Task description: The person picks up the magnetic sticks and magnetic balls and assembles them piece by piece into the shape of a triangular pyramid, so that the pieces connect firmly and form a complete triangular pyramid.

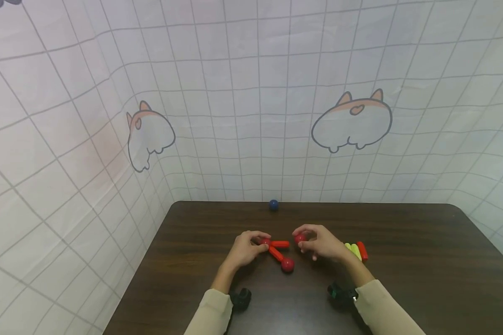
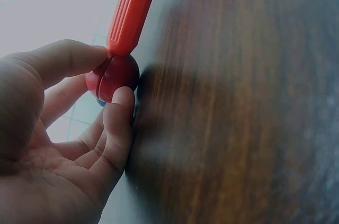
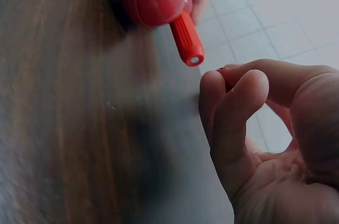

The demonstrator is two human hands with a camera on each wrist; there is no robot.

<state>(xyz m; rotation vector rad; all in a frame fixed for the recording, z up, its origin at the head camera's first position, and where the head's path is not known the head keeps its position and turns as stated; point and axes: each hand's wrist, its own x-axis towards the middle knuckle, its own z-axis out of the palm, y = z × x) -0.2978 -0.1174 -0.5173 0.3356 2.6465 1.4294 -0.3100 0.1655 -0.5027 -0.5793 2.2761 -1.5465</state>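
Note:
My left hand [image 1: 244,251] pinches a red ball [image 1: 265,242] between thumb and fingers at the table's middle. From this ball one red rod [image 1: 281,244] points right, and a second red rod [image 1: 275,253] slants toward me to another red ball [image 1: 288,265]. Facing the first rod's free end, my right hand [image 1: 323,243] grips a separate red ball [image 1: 299,238], a small gap apart. In the right wrist view, the fingers hide most of that ball, and the free rod [image 3: 186,38] shows a pale round spot in its tip.
Right of my right forearm lie yellow-green rods [image 1: 354,250] and a red rod [image 1: 362,251]. A blue ball [image 1: 274,204] sits at the far edge of the dark wooden table [image 1: 411,260]. A white gridded cloth [image 1: 243,111] hangs behind and at the sides.

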